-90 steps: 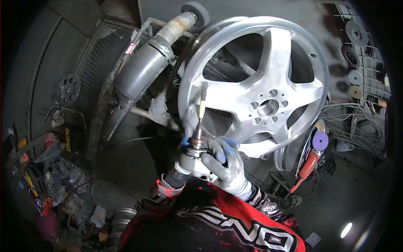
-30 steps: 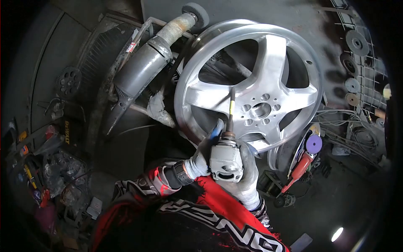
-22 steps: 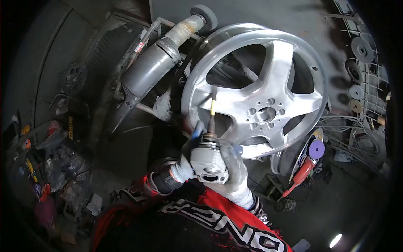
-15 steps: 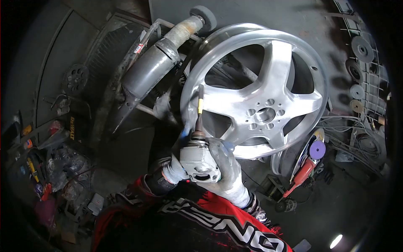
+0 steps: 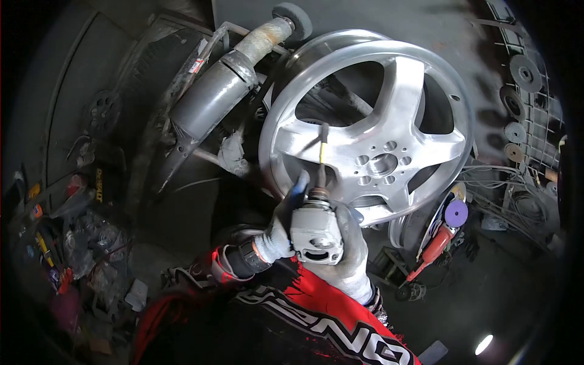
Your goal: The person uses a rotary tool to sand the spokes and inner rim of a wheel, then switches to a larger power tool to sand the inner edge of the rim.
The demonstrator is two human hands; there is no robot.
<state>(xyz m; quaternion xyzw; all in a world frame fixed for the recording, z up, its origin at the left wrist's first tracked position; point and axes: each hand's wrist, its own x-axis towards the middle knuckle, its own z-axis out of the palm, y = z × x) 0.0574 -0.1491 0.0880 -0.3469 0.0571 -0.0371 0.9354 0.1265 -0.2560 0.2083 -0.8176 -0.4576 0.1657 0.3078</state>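
Note:
A grey-white die grinder (image 5: 316, 232) points up and away from me, its long shaft with a yellow band (image 5: 322, 152) overlapping a spoke of the silver alloy wheel (image 5: 404, 91). My right hand (image 5: 350, 246), in a pale work glove, wraps round the grinder's body from the right. On the other side, my left hand (image 5: 281, 228) presses against the tool in a glove with blue fingertips, some fingers hidden behind the housing. The wheel's face is tilted up toward me, with five spokes and bolt holes around the centre bore.
Left of the wheel, a large grey polishing motor (image 5: 213, 97) with a round wheel lies on a metal frame. A red angle grinder (image 5: 435, 249) with a purple disc stands at right. Abrasive discs (image 5: 525, 73) hang on a wire rack. Bagged clutter (image 5: 91, 243) fills the lower left.
Both hands and the die grinder have moved to the right, carrying the shaft from the wheel's left rim area onto the left spoke. The view has shifted slightly.

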